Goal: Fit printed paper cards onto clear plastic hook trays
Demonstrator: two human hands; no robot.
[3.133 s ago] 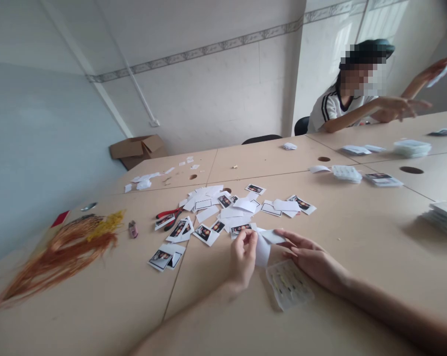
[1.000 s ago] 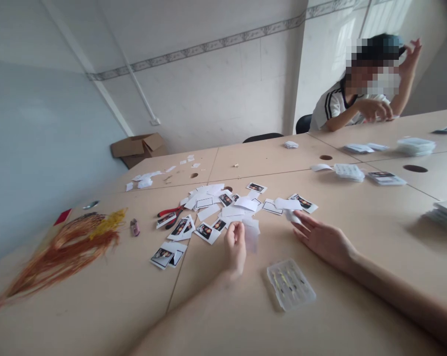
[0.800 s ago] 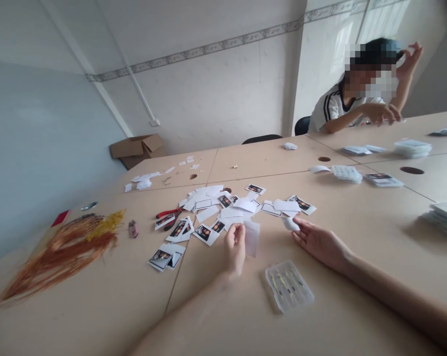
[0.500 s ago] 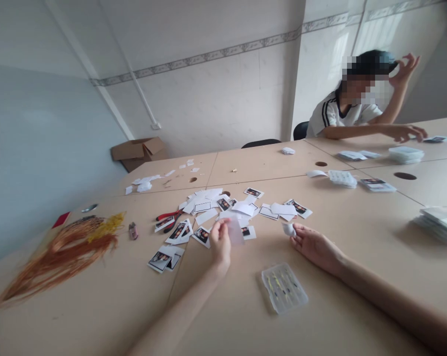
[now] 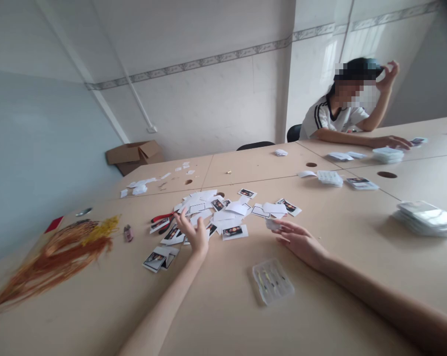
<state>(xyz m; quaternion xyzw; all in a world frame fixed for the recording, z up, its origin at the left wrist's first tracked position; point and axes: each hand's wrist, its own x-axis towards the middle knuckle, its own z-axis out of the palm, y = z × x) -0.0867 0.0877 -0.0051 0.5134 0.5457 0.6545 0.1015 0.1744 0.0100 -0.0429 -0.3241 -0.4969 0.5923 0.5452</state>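
Note:
My left hand (image 5: 192,233) is raised over the near left part of a loose pile of white paper cards (image 5: 223,216), its fingers spread and nothing held. Some cards carry a dark printed picture; one picture card (image 5: 235,232) lies just right of this hand. Between the fingertips of my right hand (image 5: 300,241) is a small, curled white paper piece (image 5: 272,224). Closer to me, a clear plastic case (image 5: 273,282) lies shut on the table, with several thin yellow-and-dark items in a row inside.
Red-handled pliers (image 5: 163,219) and a small pink tool (image 5: 128,233) lie left, beside orange and yellow strands (image 5: 65,257). Stacked clear cases (image 5: 426,217) stand at right. Across the table sits a co-worker (image 5: 338,116), one hand near more cases. A cardboard box (image 5: 134,154) stands behind.
My left hand has let go of a pale card and moved left, fingers opening. My right hand still holds the paper piece. The view has shifted slightly. The co-worker's raised hand has lowered a little.

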